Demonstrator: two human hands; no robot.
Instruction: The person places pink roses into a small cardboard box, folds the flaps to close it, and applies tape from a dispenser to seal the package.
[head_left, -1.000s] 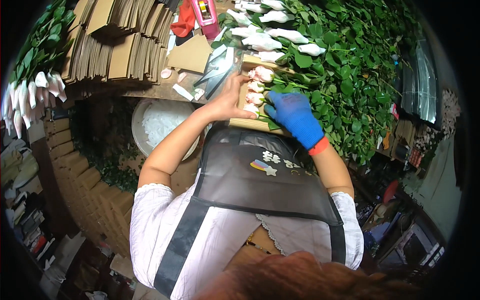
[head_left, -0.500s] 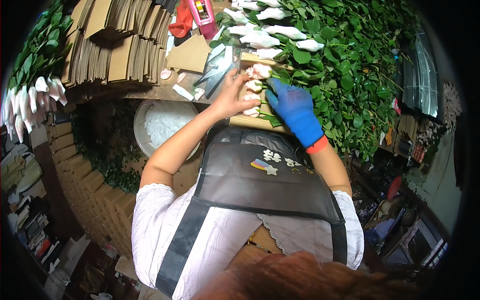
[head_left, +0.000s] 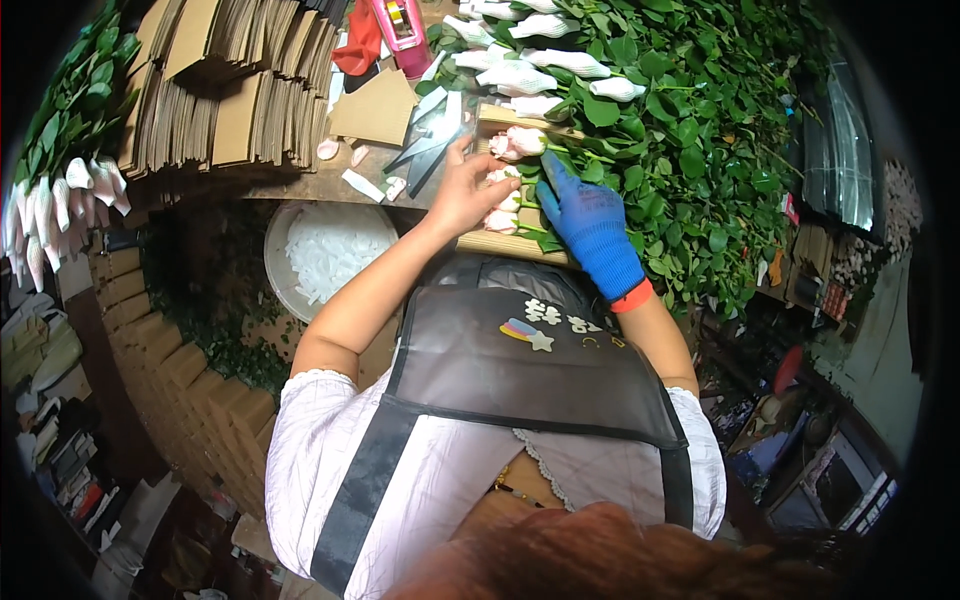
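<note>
Several pale pink roses (head_left: pixel 518 143) lie in a row on ribbed cardboard (head_left: pixel 510 243) at the table's near edge, heads to the left and leafy stems to the right. My bare left hand (head_left: pixel 466 192) is at the heads, its thumb and fingers closed around one rose (head_left: pixel 503 174) in the middle of the row. My right hand (head_left: pixel 588 212), in a blue glove, rests by the stems just right of the heads. Its thumb and forefinger are apart, and I see nothing held; the fingertips are partly lost among leaves.
Roses in white mesh sleeves (head_left: pixel 565 62) lie at the back, with a mass of foliage (head_left: pixel 690 150) to the right. Scissors (head_left: pixel 430 150), a pink tape dispenser (head_left: pixel 402 35) and cardboard stacks (head_left: pixel 255 125) lie left. Below the table edge stands a tub of white sleeves (head_left: pixel 325 255).
My left thumb has moved up toward the fingers and closed around a middle rose. My right hand has stayed almost in place, its fingers shifted slightly.
</note>
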